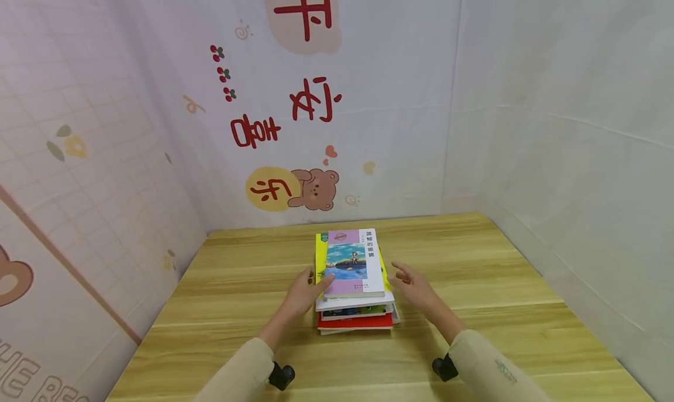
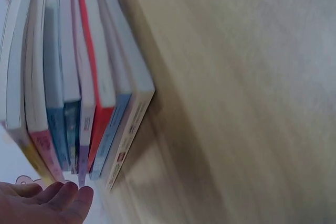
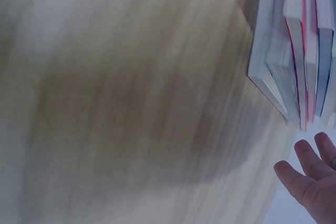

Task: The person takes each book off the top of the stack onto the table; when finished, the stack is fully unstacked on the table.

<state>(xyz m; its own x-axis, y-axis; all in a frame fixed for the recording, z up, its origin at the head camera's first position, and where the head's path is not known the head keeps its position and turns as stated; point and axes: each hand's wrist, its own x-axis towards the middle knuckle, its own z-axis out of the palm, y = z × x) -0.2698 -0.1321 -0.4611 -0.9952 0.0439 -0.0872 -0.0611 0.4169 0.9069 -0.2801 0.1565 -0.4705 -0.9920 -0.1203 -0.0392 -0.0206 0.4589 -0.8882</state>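
A stack of several books stands on the wooden table, topped by a lilac and white paperback (image 1: 347, 288) with a seaside picture. Under it lies a yellow-covered book (image 1: 319, 258), and lower down a red book (image 1: 355, 322). My left hand (image 1: 302, 289) is at the stack's left side, its thumb near the top book's edge. In the left wrist view its fingertips are close by the book spines (image 2: 84, 129). To the right of the stack, my right hand (image 1: 416, 286) has its fingers spread, a small gap from the page edges (image 3: 260, 51) in the right wrist view.
The wood-grain table (image 1: 253, 261) extends around the stack on all sides. White printed cloth (image 1: 395, 127) hangs behind it, with plain cloth on the right and patterned cloth on the left. Each wrist carries a small black device (image 1: 281, 376).
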